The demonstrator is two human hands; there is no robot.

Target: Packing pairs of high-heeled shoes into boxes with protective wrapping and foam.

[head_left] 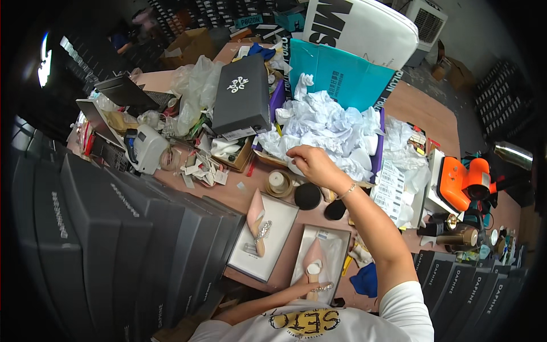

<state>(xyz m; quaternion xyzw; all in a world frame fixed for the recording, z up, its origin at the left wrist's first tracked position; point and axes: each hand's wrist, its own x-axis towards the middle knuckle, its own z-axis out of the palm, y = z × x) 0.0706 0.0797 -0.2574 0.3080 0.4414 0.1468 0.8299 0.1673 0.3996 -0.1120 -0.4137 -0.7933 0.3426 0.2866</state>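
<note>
My left hand (302,290) holds a pink pointed shoe (315,254) with a sparkling strap at its heel end. White padding sits inside that shoe, which lies in a shallow grey-edged box (336,242). The matching pink shoe (256,212) rests to the left in a white-lined box part (277,228), with a clear piece beside its heel. My right arm reaches forward, and my right hand (317,165) is at the near edge of a heap of crumpled white paper (325,122). Its fingers are curled closed; what they hold, if anything, is hidden.
Stacked dark grey shoe boxes (97,228) stand on the left, more (461,288) on the right. A tape roll (278,182) and black round pads (307,196) lie ahead. Behind are a label printer (149,149) and a dark box (242,94); an orange device (454,182) stands right.
</note>
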